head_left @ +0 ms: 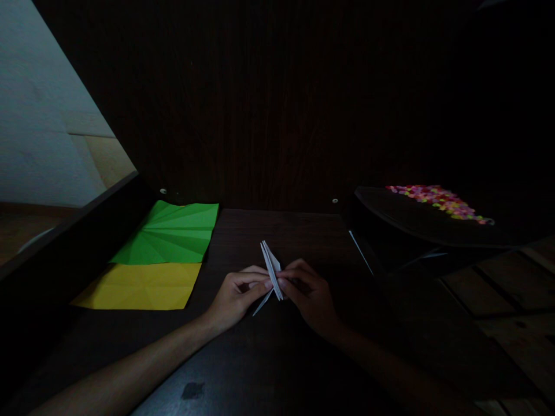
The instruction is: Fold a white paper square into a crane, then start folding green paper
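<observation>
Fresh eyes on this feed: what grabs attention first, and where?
Probably the bright green creased sheet at left, next to a yellow sheet. Then the pink-and-yellow cluster at far right. Centrally, the left hand and right hand pinch folded white paper.

The left hand (pixel 237 294) and right hand (pixel 311 293) pinch folded white paper (pixel 269 263) between them over a dark table (pixel 243 231). At left, a creased green sheet (pixel 177 234) partly covers a yellow sheet (pixel 143 287); at right lie colourful bits (pixel 442 201).
</observation>
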A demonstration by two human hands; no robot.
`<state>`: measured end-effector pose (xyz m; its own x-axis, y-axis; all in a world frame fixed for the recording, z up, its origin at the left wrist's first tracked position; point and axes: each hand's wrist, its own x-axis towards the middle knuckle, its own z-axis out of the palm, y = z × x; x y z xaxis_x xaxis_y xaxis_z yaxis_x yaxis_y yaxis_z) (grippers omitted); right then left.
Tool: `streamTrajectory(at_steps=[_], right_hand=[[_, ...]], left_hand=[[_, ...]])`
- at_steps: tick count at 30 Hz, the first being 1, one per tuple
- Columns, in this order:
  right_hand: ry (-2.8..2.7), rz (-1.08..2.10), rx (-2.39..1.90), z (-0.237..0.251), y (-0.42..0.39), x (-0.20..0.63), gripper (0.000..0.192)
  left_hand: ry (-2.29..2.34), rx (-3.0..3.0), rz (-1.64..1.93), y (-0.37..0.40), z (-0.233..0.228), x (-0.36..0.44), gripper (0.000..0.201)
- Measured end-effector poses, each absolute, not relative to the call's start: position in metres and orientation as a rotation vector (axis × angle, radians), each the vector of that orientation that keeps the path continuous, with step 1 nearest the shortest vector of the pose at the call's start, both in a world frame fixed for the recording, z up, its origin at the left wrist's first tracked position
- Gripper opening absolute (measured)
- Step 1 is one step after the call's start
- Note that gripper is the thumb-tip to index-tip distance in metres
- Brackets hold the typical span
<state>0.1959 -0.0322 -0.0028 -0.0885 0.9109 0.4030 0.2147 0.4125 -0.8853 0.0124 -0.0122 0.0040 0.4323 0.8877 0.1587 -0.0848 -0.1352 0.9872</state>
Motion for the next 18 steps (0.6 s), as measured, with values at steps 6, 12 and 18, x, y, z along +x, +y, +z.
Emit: streamTrajectory(at_steps=[6, 12, 18], right_hand=[[-1.439, 0.775, -1.109, -0.0087, -0.0298, 0.1941, 0.02], [-1.377, 0.926, -1.236, -0.0104, -0.0302, 0.1916, 0.029], [-1.406, 1.106, -1.23, -0.0072, -0.0325, 0.1912, 0.021]], left_hand=[[0.697, 1.48, 0.953, -0.017, 0.0085, 0.0126, 0.021], [0.769, 1.561, 1.007, -0.0173, 0.0062, 0.0121, 0.016], [0.864, 1.568, 1.012, -0.0152, 0.0074, 0.01, 0.019]])
